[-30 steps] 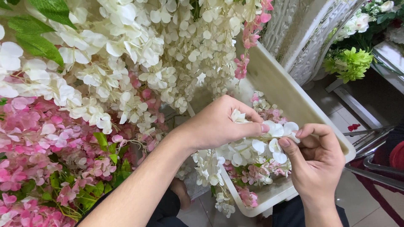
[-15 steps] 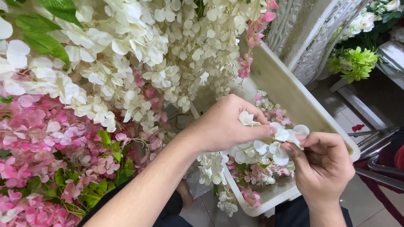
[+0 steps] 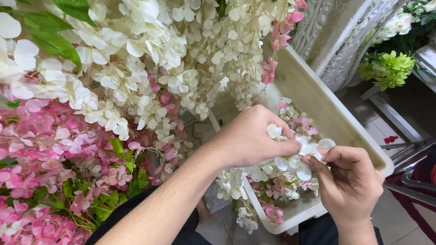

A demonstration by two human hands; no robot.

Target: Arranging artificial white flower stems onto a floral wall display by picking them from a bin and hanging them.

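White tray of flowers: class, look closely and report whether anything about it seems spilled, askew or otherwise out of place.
A cluster of white blossoms hangs over the near edge of the white tray instead of lying inside. Otherwise nothing stands out: the left hand and right hand pinch a white flower strand above it.

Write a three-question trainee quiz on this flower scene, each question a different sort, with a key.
1. True or false: the left hand and the right hand both pinch the same strand of white blossoms.
2. What lies beneath the hands? A) a glass vase B) a white tray holding pink and white blossoms C) a wicker basket
3. Fill in: the green flower cluster sits at the upper ____ of the view.

Key: 1 true; 2 B; 3 right
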